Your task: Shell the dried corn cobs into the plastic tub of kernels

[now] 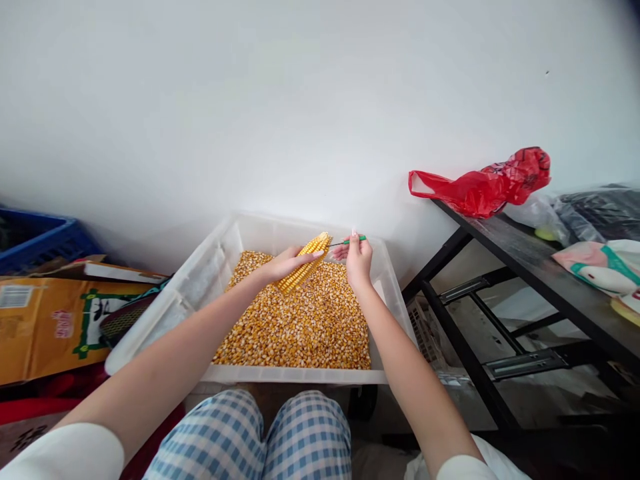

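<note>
My left hand (pixel 287 264) is closed around a yellow corn cob (pixel 303 268), tilted with its upper end toward the right. Between the fingers of my right hand (pixel 359 259) is a thin screwdriver (pixel 362 238) with a green handle. Its dark shaft points left, and the tip meets or nearly meets the cob's upper end; I cannot tell which. Below both hands lies a bed of loose corn kernels (pixel 295 327) in a translucent white plastic bin (pixel 185 300).
To the right, a black-framed table (pixel 530 267) carries a red plastic bag (pixel 480 190) and other bags. At left are an orange cardboard box (pixel 50 333) and a blue crate (pixel 45 240). A white wall (pixel 300 100) rises behind the bin.
</note>
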The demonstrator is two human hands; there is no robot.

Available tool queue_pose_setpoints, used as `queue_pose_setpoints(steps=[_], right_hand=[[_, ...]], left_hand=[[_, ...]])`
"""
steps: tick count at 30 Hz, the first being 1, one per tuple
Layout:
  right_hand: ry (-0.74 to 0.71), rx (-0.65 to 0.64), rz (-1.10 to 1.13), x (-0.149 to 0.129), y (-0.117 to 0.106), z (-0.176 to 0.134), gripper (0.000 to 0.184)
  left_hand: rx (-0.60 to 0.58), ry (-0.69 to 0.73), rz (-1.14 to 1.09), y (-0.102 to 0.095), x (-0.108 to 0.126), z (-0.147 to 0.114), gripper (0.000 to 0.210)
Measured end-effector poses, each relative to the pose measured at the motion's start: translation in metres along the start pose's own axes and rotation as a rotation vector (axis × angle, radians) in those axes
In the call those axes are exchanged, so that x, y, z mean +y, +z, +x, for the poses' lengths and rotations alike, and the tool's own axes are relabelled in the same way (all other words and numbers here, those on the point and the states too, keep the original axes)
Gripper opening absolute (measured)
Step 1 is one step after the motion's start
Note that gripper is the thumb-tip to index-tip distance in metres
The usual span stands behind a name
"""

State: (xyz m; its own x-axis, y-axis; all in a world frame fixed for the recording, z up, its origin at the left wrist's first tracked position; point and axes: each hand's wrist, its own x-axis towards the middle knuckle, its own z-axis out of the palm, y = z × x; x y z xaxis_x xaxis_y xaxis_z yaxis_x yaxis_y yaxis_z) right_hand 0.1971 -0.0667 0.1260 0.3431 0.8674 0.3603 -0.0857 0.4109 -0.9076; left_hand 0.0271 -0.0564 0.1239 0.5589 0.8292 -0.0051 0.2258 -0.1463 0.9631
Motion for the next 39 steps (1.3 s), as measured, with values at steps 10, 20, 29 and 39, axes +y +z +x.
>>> queue_pose_setpoints(steps=[10, 20, 29, 39], right_hand=[[0.215, -0.114, -0.079, -0.001, -0.010, 0.010, 0.040], [0.057, 0.030, 0.123, -0.010, -0.011, 0.012, 0.040], [0.052, 0.025, 0.143, -0.010, -0.009, 0.010, 0.039], [0.216, -0.022, 0.129, 0.001, -0.012, 0.013, 0.041]], left_hand=[[0.023, 0.099, 0.264, -0.004, 0.002, 0.002, 0.058], [-0.053, -0.034, -0.135, -0.004, 0.001, -0.002, 0.060], [-0.048, -0.037, -0.148, -0.003, 0.005, -0.003, 0.058], [-0.058, 0.005, 0.100, -0.003, 0.003, -0.003, 0.051]])
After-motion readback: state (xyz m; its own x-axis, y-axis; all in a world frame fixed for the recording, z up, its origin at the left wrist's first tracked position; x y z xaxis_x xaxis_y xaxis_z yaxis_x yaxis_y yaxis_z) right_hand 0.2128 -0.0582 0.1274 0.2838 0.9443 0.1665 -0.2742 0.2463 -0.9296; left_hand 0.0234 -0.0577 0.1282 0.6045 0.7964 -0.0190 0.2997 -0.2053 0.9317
